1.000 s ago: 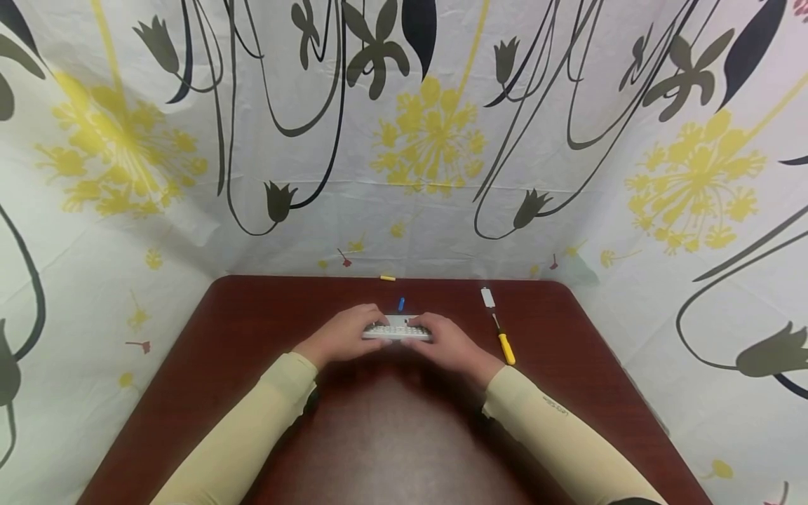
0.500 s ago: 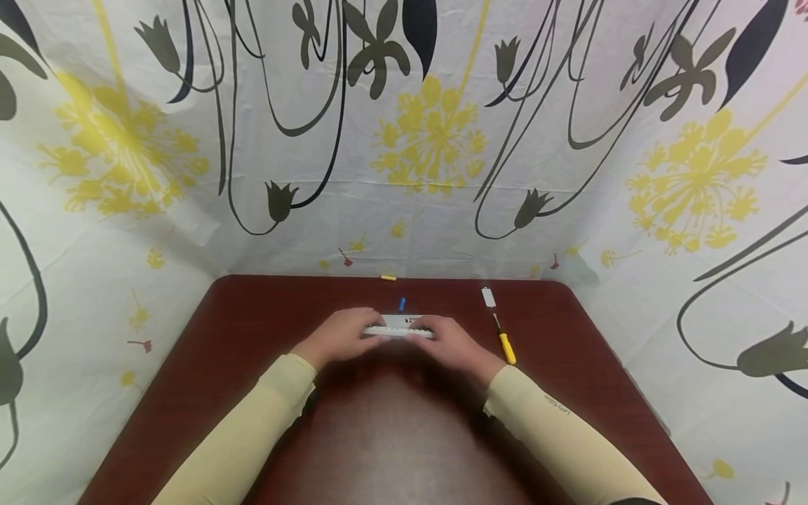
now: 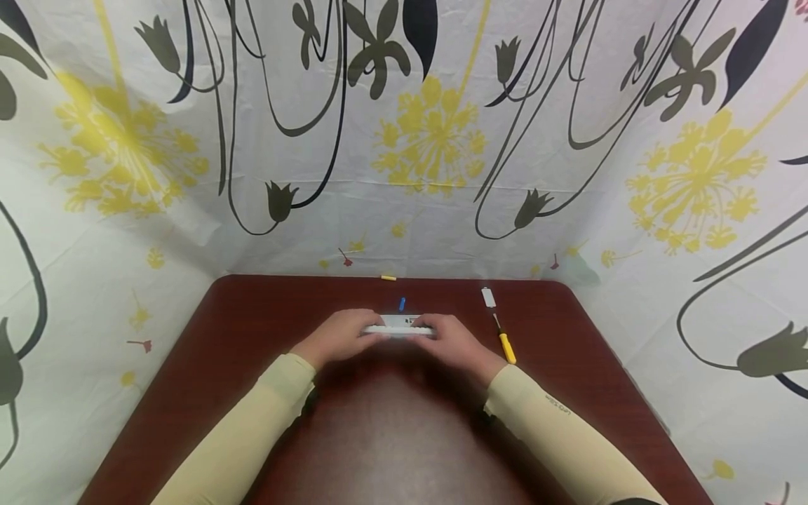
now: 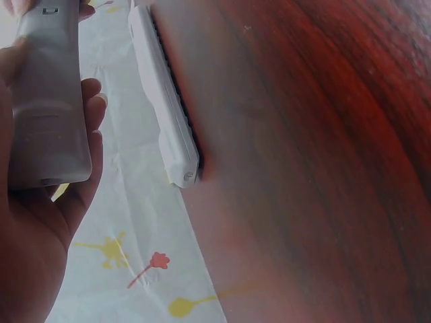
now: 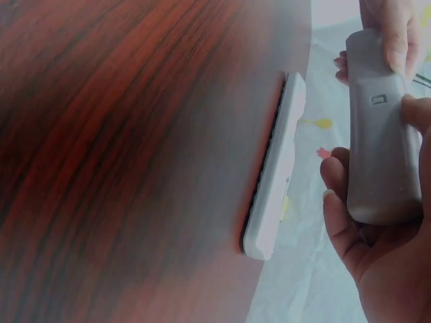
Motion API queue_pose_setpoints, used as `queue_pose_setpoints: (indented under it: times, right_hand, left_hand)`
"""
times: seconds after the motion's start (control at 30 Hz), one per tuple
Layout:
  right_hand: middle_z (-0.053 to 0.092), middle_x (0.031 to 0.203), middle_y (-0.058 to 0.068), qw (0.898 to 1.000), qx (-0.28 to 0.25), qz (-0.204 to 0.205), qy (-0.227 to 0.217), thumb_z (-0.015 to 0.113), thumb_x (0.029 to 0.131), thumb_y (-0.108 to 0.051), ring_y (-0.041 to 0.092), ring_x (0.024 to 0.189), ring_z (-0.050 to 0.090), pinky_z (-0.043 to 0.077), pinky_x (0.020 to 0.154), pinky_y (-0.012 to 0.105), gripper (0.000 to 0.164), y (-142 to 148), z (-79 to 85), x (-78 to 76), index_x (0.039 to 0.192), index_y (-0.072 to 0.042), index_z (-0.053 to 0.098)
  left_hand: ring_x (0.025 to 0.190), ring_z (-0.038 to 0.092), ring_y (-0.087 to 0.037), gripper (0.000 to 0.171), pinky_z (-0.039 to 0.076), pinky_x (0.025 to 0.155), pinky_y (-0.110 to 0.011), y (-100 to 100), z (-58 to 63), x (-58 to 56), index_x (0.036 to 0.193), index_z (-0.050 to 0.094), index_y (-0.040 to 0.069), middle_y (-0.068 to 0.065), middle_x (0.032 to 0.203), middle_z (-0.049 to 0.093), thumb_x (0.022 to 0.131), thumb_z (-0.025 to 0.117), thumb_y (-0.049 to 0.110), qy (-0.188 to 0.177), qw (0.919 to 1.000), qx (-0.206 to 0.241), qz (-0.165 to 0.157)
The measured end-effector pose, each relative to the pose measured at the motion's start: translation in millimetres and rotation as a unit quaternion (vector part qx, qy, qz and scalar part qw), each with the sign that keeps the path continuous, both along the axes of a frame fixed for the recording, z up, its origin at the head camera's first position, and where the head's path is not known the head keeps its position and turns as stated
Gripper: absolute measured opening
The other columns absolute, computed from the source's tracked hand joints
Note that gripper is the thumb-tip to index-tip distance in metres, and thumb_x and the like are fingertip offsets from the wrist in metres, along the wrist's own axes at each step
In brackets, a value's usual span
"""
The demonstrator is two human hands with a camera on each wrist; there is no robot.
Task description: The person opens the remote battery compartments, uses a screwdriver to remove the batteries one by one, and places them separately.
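Note:
Both hands hold a long pale remote control (image 3: 399,330), seen nearly edge-on in the head view. Its smooth back (image 4: 50,134), with a small rectangular notch, faces the wrist cameras. My left hand (image 3: 341,335) grips one end and my right hand (image 3: 453,340) the other, thumbs on the near side and fingers curled behind. Just beyond it, a white elongated casing (image 5: 277,168) lies on the table, a row of small dark teeth or buttons along its lower edge. The hands and remote partly cover this casing in the head view.
A yellow-handled screwdriver (image 3: 506,347) lies right of the hands, its tip near a small white flat piece (image 3: 488,297). A small blue cylinder (image 3: 402,304) and a small yellow one (image 3: 388,278) lie toward the back. Patterned cloth (image 3: 404,231) hangs around the dark red table (image 3: 271,301).
The held remote control has tilted: rows of pale buttons showed a second ago, and now mostly its edge shows. Both hands have shifted only slightly. The loose items have stayed put.

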State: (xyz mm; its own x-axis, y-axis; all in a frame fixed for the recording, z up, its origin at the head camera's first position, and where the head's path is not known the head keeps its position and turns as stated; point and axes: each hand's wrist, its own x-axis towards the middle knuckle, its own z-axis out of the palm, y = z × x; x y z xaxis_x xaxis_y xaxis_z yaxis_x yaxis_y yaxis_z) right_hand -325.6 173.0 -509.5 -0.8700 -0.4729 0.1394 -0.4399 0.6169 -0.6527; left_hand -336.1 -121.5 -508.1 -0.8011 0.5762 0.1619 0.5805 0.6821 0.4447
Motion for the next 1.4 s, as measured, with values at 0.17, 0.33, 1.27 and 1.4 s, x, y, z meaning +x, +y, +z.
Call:
queue_pose_setpoints:
  times: [0.17,0.33,1.27,1.4]
  right_hand:
    - [0.073,0.105,-0.014,0.999,0.022,0.006,0.03,0.084,0.1,-0.046,0.012,0.09,0.067,0.06,0.085,0.034,0.028,2.5,1.2,-1.8,0.117,-0.024,0.077]
    - [0.072,0.109,-0.013,0.998,0.038,0.007,0.051,0.09,0.096,-0.039,0.013,0.092,0.066,0.059,0.087,0.037,0.032,3.7,4.0,0.2,0.12,-0.024,0.075]
    - [0.077,0.11,0.003,0.984,-0.094,0.022,-0.152,0.09,0.091,-0.054,0.032,0.099,0.069,0.062,0.082,0.044,0.043,14.1,-4.6,-5.3,0.119,-0.023,0.08]
    - [0.077,0.106,0.005,0.984,-0.094,0.023,-0.153,0.09,0.091,-0.053,0.033,0.095,0.069,0.062,0.079,0.043,0.042,14.4,-1.2,-4.0,0.117,-0.022,0.081]
  left_hand:
    - [0.098,0.063,-0.01,0.034,0.056,0.098,-0.04,-0.4,0.6,-1.1,0.12,0.079,0.029,0.016,0.109,0.072,0.106,0.07,0.058,-0.025,0.9996,0.014,0.001]
    - [0.092,0.064,-0.011,0.034,0.057,0.092,-0.039,-0.6,2.3,-1.1,0.115,0.08,0.03,0.018,0.099,0.072,0.106,0.068,0.061,-0.055,0.9977,0.038,-0.007]
    - [0.104,0.062,-0.009,0.055,0.058,0.095,-0.036,9.9,7.8,6.6,0.138,0.071,0.032,0.013,0.123,0.07,0.092,0.089,0.054,0.065,0.9957,-0.065,-0.014]
    - [0.105,0.062,-0.01,0.063,0.058,0.095,-0.035,14.0,8.0,7.0,0.143,0.069,0.03,0.01,0.125,0.07,0.089,0.092,0.053,0.098,0.9906,-0.092,-0.022]
